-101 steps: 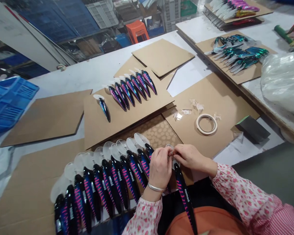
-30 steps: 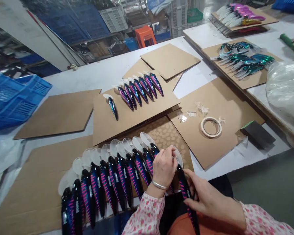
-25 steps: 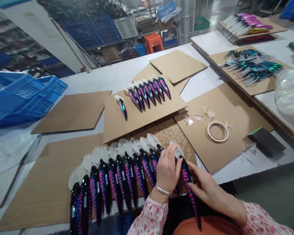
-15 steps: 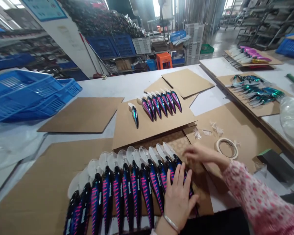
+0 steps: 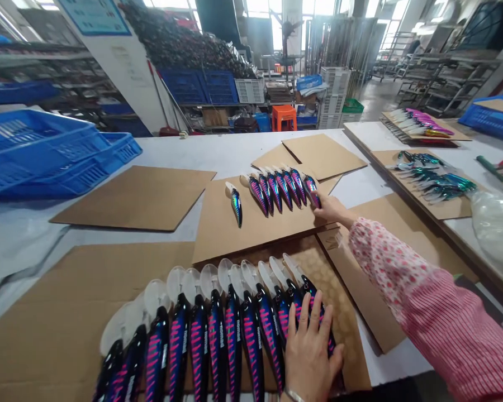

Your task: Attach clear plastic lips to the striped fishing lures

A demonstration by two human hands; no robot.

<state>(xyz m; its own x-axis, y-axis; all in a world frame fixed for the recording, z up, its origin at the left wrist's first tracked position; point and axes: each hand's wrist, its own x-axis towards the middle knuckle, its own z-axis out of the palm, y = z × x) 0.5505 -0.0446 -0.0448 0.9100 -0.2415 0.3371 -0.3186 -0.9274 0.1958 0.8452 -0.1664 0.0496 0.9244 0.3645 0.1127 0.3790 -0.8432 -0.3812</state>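
- Black, blue and pink are worn by the large lures (image 5: 216, 335), lined up side by side from five round to seven o'clock, their clear bills (image 5: 209, 279) pointed up toward twelve.
- Down at five o'clock, the left hand (image 5: 312, 346) is laid palm-down over the near end of that row, fingers spread wide, nothing gripped; a bangle (image 5: 293, 395) is worn at its wrist.
- And out at three o'clock, the right hand (image 5: 329, 209) is stretched forward, its fingers drawn narrow, and a small lure (image 5: 311, 187) is pinched near its tail!
- That small lure is placed just beside the row of small striped lures (image 5: 274, 190), spread close to the centre of the view.
- One lone lure (image 5: 236, 206) is set apart from the row, on its nine o'clock side, and carried by the same cardboard sheet (image 5: 218, 245).
- Over at nine, a brown board (image 5: 129, 195) is laid on the white desk (image 5: 171, 151), with blue baskets (image 5: 46, 151) stacked between nine and ten.
- Far out at three, green-blue lures (image 5: 440, 181) are heaped on cardboard; nearer two, pink lures (image 5: 423, 120) are piled.
- At one o'clock, beyond the desk, an orange stool (image 5: 284, 117) is seen.
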